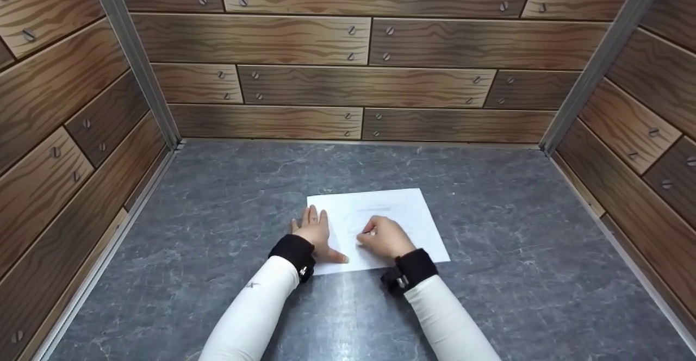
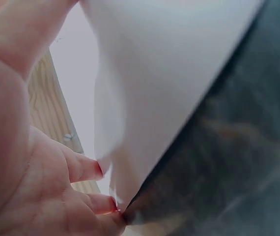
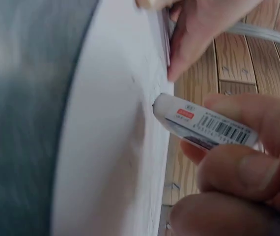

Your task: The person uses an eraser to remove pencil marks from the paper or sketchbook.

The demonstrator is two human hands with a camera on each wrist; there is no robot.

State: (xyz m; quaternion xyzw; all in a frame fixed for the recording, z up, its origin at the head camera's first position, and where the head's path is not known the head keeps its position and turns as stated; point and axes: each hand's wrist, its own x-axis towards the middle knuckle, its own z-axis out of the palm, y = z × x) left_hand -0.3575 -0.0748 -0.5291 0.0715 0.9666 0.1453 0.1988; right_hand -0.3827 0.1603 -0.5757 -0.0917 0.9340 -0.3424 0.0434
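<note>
A white sheet of paper (image 1: pixel 416 217) lies on the grey surface, with faint grey pencil-like marks (image 1: pixel 375 209) on its upper middle. My left hand (image 1: pixel 315 237) rests on the paper's left edge, fingers spread and thumb pointing inward. Over the middle of the sheet, my right hand (image 1: pixel 389 237) pinches a small white eraser (image 3: pixel 206 123) between thumb and fingers. The eraser has a printed sleeve with a barcode and a red label. In the right wrist view its free end is right at the paper, and part of my left hand (image 3: pixel 204 29) shows beyond it.
The grey marbled tabletop (image 1: pixel 228 209) extends around the sheet. Wood-patterned panels (image 1: pixel 304 86) with printed screws stand at the back and both sides, joined by grey metal corner posts (image 1: pixel 592 59). Black bands (image 1: pixel 417 267) wrap both wrists over white sleeves.
</note>
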